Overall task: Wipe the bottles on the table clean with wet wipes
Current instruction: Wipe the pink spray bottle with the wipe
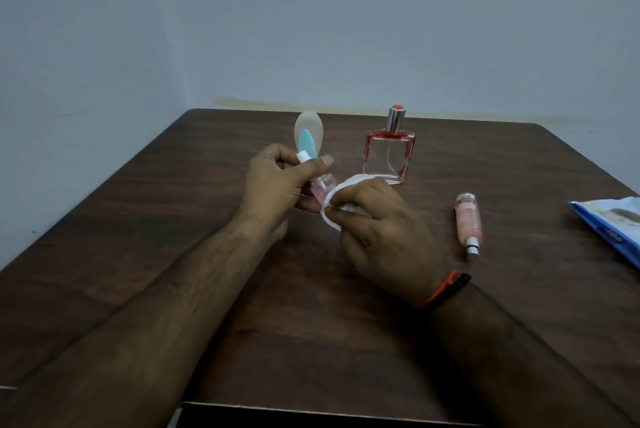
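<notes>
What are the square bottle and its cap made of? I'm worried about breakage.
The square bottle looks like clear glossy glass: thick see-through walls, red-tinted edges. Its cap looks like shiny silver metal or metallised plastic with a red top; I cannot tell which.

Small pink bottle (323, 186) held tilted, white wipe (334, 200) against it — square bottle (388, 153) upright (another (468, 223) lying)

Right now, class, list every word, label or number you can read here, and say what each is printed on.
Blue and white wet-wipe packet: pale lettering, too blurred to read.
Small pink spray bottle lying on the dark wooden table: label band near its end, too small to read.
Nothing else carries readable text.
</notes>
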Available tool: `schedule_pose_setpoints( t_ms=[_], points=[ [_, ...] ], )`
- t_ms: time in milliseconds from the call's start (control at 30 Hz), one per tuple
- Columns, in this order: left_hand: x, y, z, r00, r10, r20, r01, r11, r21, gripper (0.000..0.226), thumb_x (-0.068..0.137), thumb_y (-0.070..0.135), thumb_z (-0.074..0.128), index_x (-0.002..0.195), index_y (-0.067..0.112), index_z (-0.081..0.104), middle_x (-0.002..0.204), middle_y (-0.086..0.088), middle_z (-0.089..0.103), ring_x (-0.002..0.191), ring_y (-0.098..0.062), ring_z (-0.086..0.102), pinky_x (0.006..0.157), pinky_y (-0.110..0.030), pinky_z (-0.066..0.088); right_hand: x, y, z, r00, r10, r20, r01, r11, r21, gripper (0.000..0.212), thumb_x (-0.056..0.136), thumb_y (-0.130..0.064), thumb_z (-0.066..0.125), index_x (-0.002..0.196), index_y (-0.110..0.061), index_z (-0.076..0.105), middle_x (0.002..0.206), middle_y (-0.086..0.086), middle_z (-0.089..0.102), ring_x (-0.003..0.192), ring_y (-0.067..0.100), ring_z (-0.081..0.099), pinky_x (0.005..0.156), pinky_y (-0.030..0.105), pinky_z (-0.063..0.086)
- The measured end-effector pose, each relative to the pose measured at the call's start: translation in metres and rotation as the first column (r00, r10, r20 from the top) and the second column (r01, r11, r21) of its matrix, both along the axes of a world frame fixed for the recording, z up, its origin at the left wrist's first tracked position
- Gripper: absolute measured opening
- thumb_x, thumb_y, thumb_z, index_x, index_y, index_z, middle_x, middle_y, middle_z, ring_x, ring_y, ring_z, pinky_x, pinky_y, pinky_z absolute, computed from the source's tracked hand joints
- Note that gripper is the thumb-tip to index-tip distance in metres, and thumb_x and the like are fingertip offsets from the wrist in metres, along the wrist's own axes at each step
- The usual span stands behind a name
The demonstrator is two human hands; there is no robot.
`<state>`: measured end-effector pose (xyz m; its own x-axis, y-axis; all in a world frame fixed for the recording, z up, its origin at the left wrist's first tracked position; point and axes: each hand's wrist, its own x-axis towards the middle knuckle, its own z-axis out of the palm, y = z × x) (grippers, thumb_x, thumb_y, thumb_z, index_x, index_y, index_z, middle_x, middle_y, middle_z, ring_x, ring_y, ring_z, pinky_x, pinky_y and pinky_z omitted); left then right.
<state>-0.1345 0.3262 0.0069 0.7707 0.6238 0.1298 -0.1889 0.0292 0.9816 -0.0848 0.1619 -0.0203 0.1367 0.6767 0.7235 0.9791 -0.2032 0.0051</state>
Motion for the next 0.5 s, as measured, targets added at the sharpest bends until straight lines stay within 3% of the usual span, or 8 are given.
schedule_pose_setpoints(
  t_ms=[67, 167, 333, 433, 500],
  points=[
    [-0.002, 0.006, 0.002, 0.999, 0.039, -0.002, -0.040, 0.999, -0.020, 0.031, 0.078, 0.012, 0.082, 0.081, 0.009, 0.051, 0.091, -0.024, 0.069, 0.071, -0.033, 0.072, 0.053, -0.041, 0.058, 0.001, -0.001, -0.001, 1.000, -0.017, -0.007, 0.017, 0.999, -0.033, 0.017, 0.085, -0.004, 0.062, 0.096, -0.004, 0.075, 0.104, 0.007, 0.067, 0.098, 0.026, 0.060, 0.086, 0.033, 0.049],
    [-0.004, 0.013, 0.004, 0.999, 0.032, 0.001, -0.032, 0.998, -0.045, 0.029, 0.078, 0.013, 0.081, 0.080, 0.008, 0.052, 0.091, -0.026, 0.068, 0.075, -0.039, 0.070, 0.056, -0.046, 0.060, 0.002, -0.003, -0.002, 0.997, -0.021, -0.075, 0.023, 0.999, 0.034, 0.015, 0.082, -0.002, 0.067, 0.092, -0.005, 0.077, 0.101, 0.006, 0.068, 0.095, 0.024, 0.061, 0.086, 0.029, 0.048],
    [-0.007, 0.008, 0.004, 0.982, -0.190, 0.007, 0.190, 0.981, -0.035, 0.024, 0.080, 0.009, 0.076, 0.099, 0.003, 0.064, 0.087, -0.010, 0.069, 0.072, -0.018, 0.071, 0.054, -0.033, 0.060, -0.002, -0.005, 0.001, 0.963, 0.018, -0.271, 0.041, 0.977, 0.210, 0.020, 0.087, -0.004, 0.065, 0.103, -0.007, 0.076, 0.106, 0.004, 0.069, 0.100, 0.015, 0.061, 0.091, 0.020, 0.046],
    [-0.006, 0.002, 0.002, 0.958, -0.288, 0.015, 0.288, 0.958, -0.013, 0.035, 0.072, 0.016, 0.076, 0.104, 0.005, 0.068, 0.086, -0.007, 0.067, 0.074, -0.015, 0.069, 0.059, -0.032, 0.061, -0.002, -0.003, 0.004, 0.911, 0.032, -0.411, 0.083, 0.963, 0.258, 0.025, 0.092, -0.010, 0.063, 0.116, -0.009, 0.072, 0.115, 0.002, 0.067, 0.107, 0.003, 0.058, 0.094, 0.012, 0.044],
    [-0.004, 0.002, 0.000, 0.950, -0.310, 0.042, 0.311, 0.950, -0.017, 0.040, 0.071, 0.015, 0.074, 0.108, 0.004, 0.068, 0.090, -0.007, 0.071, 0.080, -0.017, 0.070, 0.067, -0.033, 0.061, -0.001, -0.004, 0.006, 0.872, 0.076, -0.484, 0.075, 0.955, 0.286, 0.027, 0.092, -0.012, 0.065, 0.119, -0.010, 0.070, 0.119, 0.000, 0.067, 0.110, 0.002, 0.059, 0.095, 0.015, 0.047]
  ],
)
